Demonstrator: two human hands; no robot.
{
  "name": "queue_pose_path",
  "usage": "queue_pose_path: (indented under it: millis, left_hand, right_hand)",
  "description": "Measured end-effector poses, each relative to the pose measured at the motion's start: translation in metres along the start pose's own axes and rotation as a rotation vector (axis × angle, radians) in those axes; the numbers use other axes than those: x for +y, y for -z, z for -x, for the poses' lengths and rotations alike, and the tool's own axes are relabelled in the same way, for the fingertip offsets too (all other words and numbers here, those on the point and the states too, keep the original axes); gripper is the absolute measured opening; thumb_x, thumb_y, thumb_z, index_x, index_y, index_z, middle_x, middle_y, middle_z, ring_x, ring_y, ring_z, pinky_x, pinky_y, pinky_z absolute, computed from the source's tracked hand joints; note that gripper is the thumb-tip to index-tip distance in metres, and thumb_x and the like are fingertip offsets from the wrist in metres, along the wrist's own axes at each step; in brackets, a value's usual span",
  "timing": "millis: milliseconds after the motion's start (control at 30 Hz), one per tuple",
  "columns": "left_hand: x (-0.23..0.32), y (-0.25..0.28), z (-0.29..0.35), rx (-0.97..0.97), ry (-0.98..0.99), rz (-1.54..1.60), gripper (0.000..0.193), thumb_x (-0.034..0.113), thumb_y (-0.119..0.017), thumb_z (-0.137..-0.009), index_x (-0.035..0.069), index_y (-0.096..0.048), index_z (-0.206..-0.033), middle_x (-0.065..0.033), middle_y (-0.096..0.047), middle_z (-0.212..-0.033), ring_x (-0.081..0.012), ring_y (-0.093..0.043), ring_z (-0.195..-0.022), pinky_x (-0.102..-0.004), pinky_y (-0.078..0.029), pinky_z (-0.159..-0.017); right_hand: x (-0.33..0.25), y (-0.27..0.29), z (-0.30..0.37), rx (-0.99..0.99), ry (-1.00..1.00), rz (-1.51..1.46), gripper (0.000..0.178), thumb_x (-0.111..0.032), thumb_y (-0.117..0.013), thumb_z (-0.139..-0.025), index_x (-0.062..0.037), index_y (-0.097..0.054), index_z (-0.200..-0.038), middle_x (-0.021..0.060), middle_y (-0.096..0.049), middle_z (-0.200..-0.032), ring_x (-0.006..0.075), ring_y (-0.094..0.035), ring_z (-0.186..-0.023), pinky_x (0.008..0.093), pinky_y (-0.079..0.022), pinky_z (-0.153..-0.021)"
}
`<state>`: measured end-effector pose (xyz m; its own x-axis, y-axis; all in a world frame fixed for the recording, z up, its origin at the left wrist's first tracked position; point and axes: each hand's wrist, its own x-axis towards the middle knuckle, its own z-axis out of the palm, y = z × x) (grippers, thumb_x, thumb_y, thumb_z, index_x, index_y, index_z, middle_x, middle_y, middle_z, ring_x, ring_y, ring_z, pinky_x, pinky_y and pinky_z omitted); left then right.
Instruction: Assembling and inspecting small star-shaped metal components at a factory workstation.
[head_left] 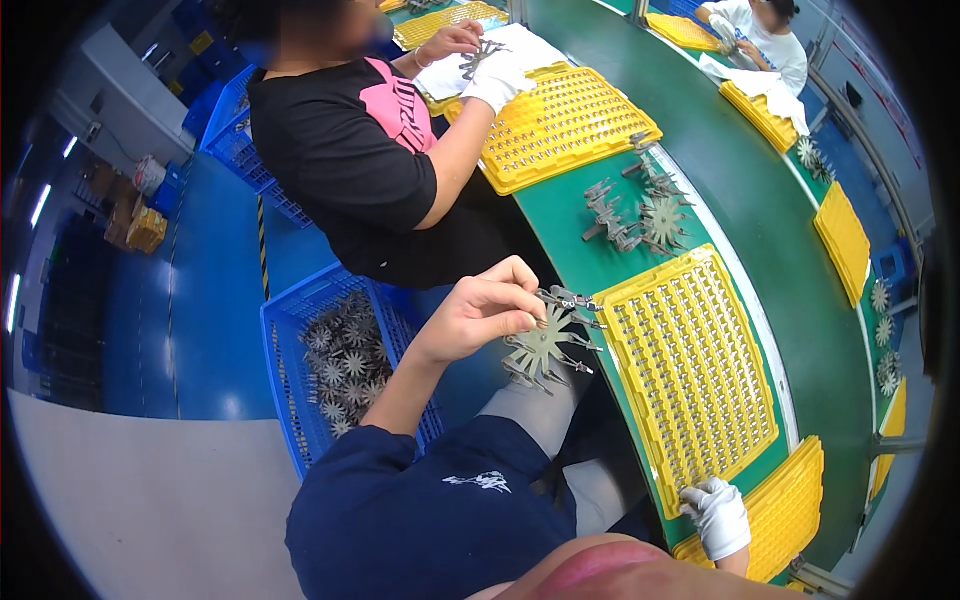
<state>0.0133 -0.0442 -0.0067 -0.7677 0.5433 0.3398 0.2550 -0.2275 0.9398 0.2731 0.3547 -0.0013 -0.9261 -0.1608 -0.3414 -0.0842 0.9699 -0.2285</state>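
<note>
My bare left hand (487,312) pinches a star-shaped metal clip rack (543,342) by its upper edge. Flat grey arms spread from the rack's centre, and dark clips sit along its rim. It hangs above my lap, beside the green table's edge. In front of me lies a yellow tray (612,338) filled with rows of small shiny metal parts (690,375). At the tray's near corner, my white-gloved right hand (716,516) has its fingertips drawn together on the parts; what lies between them is too small to make out.
A second yellow tray (790,500) lies beside my right hand. Several clip racks (662,218) rest on the green table (560,225) beyond my tray. At left, a blue crate (285,385) holds many racks. A co-worker (350,150) handles another rack close by; one more person (765,50) works across.
</note>
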Motion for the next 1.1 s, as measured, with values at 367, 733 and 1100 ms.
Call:
queue_pose_path:
  millis: [367, 733, 1100]
  left_hand:
    - [-0.003, 0.005, 0.001, -0.007, -0.005, -0.003, 0.010, 0.003, -0.070, -0.087, -0.003, -0.073, -0.096, -0.0041, -0.051, -0.097, -0.0125, -0.052, -0.089, -0.0255, -0.044, -0.079]
    - [-0.017, 0.007, 0.005, 0.043, 0.027, 0.019, 0.009, 0.001, -0.069, -0.089, -0.003, -0.073, -0.096, -0.0040, -0.052, -0.097, -0.0114, -0.053, -0.086, -0.0243, -0.045, -0.075]
    - [-0.033, 0.011, 0.011, 0.018, 0.030, 0.138, 0.010, 0.001, -0.069, -0.089, -0.002, -0.072, -0.098, -0.0037, -0.051, -0.099, -0.0125, -0.051, -0.091, -0.0248, -0.044, -0.080]
  right_hand:
    - [0.006, 0.000, 0.002, 0.059, 0.048, 0.187, 0.045, -0.023, -0.084, -0.060, -0.0182, -0.070, -0.103, 0.0058, -0.063, -0.096, 0.0282, -0.060, -0.093, 0.0413, -0.044, -0.083]
    - [0.011, -0.002, 0.002, 0.028, 0.074, 0.121, 0.040, -0.023, -0.082, -0.064, -0.0185, -0.070, -0.102, 0.0036, -0.064, -0.090, 0.0271, -0.062, -0.089, 0.0401, -0.048, -0.080]
    - [0.013, 0.008, -0.006, -0.065, -0.016, -0.087, 0.031, -0.006, -0.079, -0.068, -0.0145, -0.074, -0.097, 0.0092, -0.067, -0.088, 0.0308, -0.064, -0.085, 0.0399, -0.052, -0.075]
